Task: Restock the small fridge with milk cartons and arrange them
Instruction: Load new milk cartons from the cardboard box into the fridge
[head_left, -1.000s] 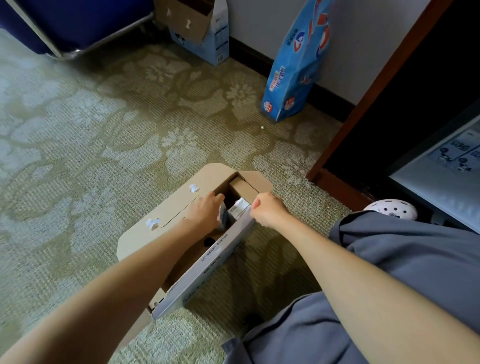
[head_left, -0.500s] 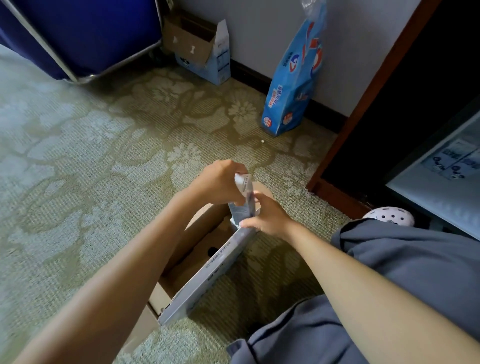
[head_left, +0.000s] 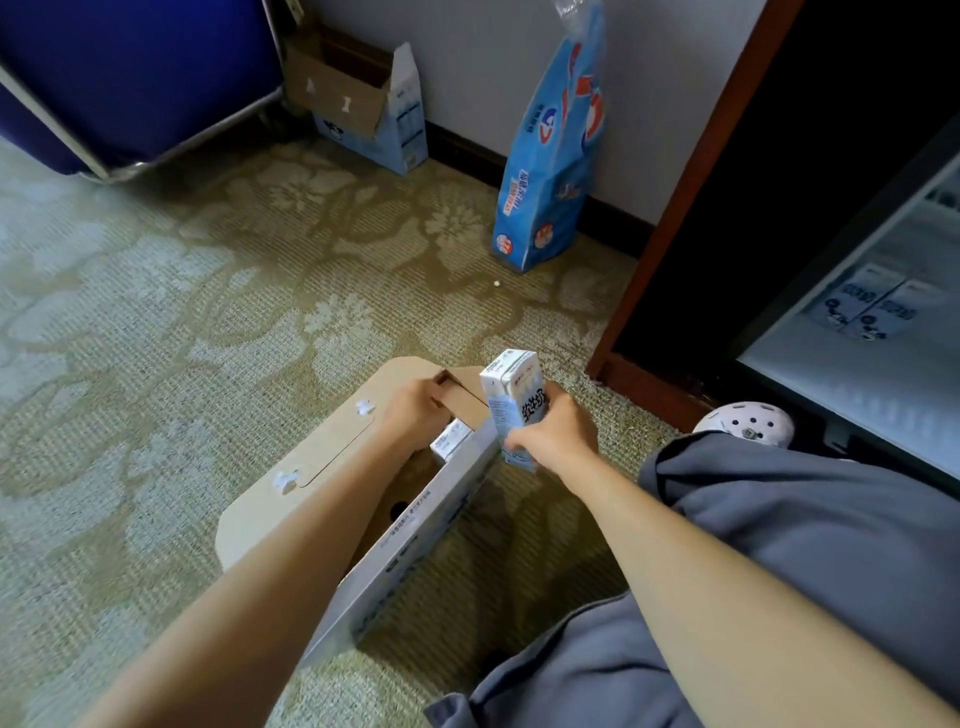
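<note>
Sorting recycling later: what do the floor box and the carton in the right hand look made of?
The box: matte brown cardboard, raw flaps, printed white outer wall. The carton: probably coated paperboard, smooth printed faces, folded top seam.

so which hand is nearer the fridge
Right. The right hand, gripping a carton, is just outside the box on the side toward the fridge; the left hand is farther off, at the box's opening.

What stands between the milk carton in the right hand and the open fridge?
Nothing visible blocks it. The milk carton is held up in the right hand; the cabinet base and white shoe lie low, beside the fridge opening.
</note>
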